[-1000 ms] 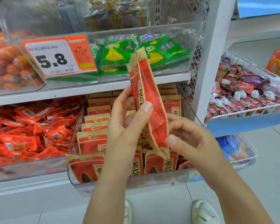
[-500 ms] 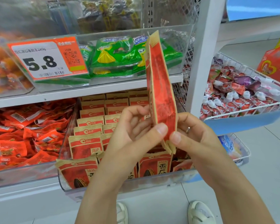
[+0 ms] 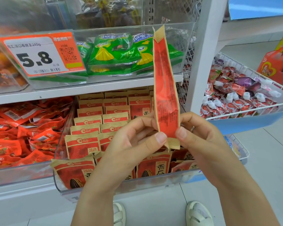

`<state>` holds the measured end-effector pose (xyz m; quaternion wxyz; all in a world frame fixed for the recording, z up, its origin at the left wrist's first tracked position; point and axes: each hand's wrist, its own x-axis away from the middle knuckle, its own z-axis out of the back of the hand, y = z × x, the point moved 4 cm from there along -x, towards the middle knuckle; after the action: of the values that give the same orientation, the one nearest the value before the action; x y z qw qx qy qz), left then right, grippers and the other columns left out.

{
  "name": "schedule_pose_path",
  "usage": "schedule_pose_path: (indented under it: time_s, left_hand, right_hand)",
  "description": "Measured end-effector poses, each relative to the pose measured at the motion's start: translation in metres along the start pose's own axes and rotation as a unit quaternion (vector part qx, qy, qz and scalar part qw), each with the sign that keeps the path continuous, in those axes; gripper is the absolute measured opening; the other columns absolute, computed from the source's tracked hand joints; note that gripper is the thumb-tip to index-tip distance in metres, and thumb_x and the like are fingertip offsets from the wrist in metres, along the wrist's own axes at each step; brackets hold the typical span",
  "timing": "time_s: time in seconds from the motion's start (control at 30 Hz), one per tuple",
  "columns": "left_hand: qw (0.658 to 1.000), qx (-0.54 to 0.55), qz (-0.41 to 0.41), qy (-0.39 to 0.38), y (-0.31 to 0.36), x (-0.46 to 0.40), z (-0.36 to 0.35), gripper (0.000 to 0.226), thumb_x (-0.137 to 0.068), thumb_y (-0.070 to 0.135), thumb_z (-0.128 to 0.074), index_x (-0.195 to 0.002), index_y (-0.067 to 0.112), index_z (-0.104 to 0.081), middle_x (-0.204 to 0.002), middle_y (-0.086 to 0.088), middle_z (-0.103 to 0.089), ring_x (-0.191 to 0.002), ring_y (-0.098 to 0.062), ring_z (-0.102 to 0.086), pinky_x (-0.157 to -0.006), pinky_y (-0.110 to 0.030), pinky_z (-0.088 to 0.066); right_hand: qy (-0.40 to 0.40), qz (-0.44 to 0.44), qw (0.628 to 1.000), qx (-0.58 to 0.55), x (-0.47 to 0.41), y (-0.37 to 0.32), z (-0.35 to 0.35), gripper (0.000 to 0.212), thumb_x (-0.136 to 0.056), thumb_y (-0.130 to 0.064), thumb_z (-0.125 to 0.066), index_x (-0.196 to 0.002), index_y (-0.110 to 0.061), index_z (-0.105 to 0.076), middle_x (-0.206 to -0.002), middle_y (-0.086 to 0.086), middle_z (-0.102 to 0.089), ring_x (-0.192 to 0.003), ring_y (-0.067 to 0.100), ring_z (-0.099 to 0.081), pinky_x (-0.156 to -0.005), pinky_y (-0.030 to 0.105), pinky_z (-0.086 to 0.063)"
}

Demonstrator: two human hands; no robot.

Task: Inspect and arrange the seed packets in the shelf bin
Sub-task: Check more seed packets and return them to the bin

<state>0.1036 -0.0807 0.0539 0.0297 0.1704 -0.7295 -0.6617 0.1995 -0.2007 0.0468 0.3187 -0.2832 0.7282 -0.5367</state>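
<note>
Head view: a clear shelf bin (image 3: 64,162) on the lower shelf juts toward the aisle, its front wall low and its top open. The white upper shelf (image 3: 82,93) caps the back rows, leaving free room above only the front rows. Brown-and-red seed packets (image 3: 87,128) stand upright in rows inside, those at the front leaning. A white upright post (image 3: 206,51) closes the bin's right side.

To the left, a neighbouring bin holds a loose heap of orange-red snack packs (image 3: 23,132). Above, a clear bin of green packets (image 3: 118,53) carries an orange price tag (image 3: 42,54) reading 5.8. Right of the post, a white wire basket (image 3: 252,105) tilts down, filled with red-and-white pouches (image 3: 227,101). White shoes (image 3: 198,214) show on the pale tiled floor below.

One seed packet (image 3: 166,88) is held upright in front of the bin, edge-on to the camera, its top reaching across the green packets. The left hand (image 3: 132,144) pinches its lower edge between thumb and curled fingers. The right hand (image 3: 201,136), a ring on one finger, pinches the same lower end from the other side, thumb tip just beside the left thumb. Both forearms rise from below, covering part of the front rows.
</note>
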Motion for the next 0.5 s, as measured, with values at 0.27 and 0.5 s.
schedule_pose_path:
  time_s: [0.27,0.5]
  left_hand:
    - [1.0,-0.003,-0.006,0.005,-0.0017,-0.0002,0.0018,0.046,-0.078,0.027,-0.067,-0.111,-0.004,-0.062,-0.121,-0.004,-0.069,-0.11,-0.018,-0.066,-0.085,-0.02,-0.052]
    - [0.999,0.009,0.044,-0.017,-0.0061,0.0016,0.0042,0.057,-0.072,0.036,-0.066,-0.119,0.004,-0.058,-0.099,-0.01,-0.073,-0.092,-0.024,-0.07,-0.077,-0.025,-0.054]
  right_hand:
    - [0.007,-0.004,1.0,0.006,0.0005,0.0002,0.001,0.064,-0.055,-0.058,-0.086,-0.094,-0.011,-0.067,-0.11,0.0,-0.071,-0.1,0.015,-0.067,-0.08,0.024,-0.053]
    - [0.07,0.002,0.997,0.032,-0.0048,-0.0008,0.0049,0.057,-0.077,-0.05,-0.069,-0.128,-0.026,-0.059,-0.119,-0.006,-0.071,-0.117,0.01,-0.062,-0.102,0.029,-0.048]
